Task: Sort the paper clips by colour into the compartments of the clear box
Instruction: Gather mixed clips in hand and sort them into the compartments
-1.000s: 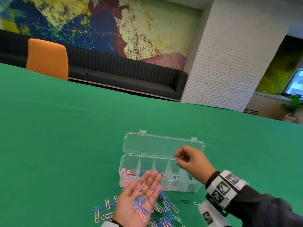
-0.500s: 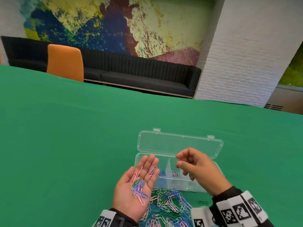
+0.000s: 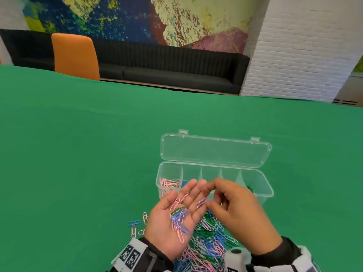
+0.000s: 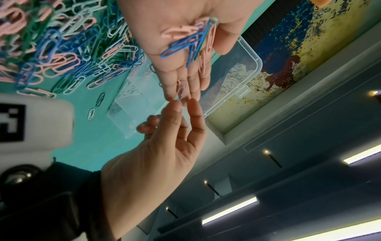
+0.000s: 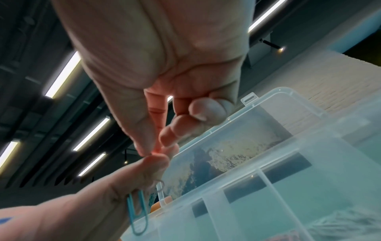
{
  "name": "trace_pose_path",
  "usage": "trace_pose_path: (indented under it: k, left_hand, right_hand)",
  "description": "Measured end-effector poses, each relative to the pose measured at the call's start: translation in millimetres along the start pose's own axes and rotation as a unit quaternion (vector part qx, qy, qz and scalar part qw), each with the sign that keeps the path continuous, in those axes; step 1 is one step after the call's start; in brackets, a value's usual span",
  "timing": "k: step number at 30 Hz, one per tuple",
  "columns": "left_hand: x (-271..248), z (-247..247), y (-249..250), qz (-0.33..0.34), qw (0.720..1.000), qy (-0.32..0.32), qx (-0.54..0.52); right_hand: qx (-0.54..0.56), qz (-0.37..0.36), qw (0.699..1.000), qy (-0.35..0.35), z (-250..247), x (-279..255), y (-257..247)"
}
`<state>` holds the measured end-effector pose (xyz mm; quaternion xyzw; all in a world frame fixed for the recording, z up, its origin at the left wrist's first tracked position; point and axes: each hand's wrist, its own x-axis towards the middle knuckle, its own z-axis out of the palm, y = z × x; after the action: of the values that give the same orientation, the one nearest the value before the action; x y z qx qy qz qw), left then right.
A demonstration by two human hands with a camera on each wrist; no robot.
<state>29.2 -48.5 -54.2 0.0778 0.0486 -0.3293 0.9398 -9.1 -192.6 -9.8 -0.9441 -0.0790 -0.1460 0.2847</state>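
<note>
since half a second before, the right hand (image 3: 238,211) had come down from beside the box (image 3: 263,185) to the left hand's fingertips (image 3: 202,183), and the view had tipped lower so more of the pile (image 3: 208,242) showed.

the left hand (image 3: 172,214) lay palm up, fingers nearly straight, carrying a small heap of clips (image 3: 179,220) in pink, blue and green without gripping them. one pale pink clip (image 3: 201,203) lay out on its fingers. the right hand's thumb and forefinger were brought together at that spot, the other fingers curled under; whether they had truly got hold of the clip i could not tell, since the wrist views showed the tips meeting but the clip blurred between them. in the right wrist view a blue clip (image 5: 137,215) stuck out past the edge of the left palm.

the box stood open on the green table (image 3: 78,154) just beyond both hands, lid (image 3: 216,152) thrown back. pink clips (image 3: 169,183) lay in its leftmost compartment; a bit of blue (image 3: 184,183) showed in the next one and something dark green (image 3: 249,188) towards the right end, but the hands covered most of the front wall and the middle compartments' contents were hidden.

the pile lay on the table under and behind the hands, cut off by the bottom edge and partly by the wristbands. a few strays (image 3: 135,226) lay to its left.

an orange chair (image 3: 75,57) stood at the table's far side.
</note>
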Motion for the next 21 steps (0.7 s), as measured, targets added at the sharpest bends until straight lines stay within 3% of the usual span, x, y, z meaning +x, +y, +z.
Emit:
trace_pose_path:
  k: [6,15,21]
  left_hand:
    - [-1,0,0,-0.01,1.0,0.01,0.013]
    - [-1,-9,6,-0.032,0.994,-0.065,0.08]
    - [6,-16,11,-0.017,0.995,-0.025,0.094]
  right_hand:
    - [-0.017,-0.011,1.0,-0.024,-2,-1,2]
    - [0.01,-0.014,1.0,-0.022,-2,-1,5]
    - [0.001,-0.056,0.997,-0.052,-4,-1,9]
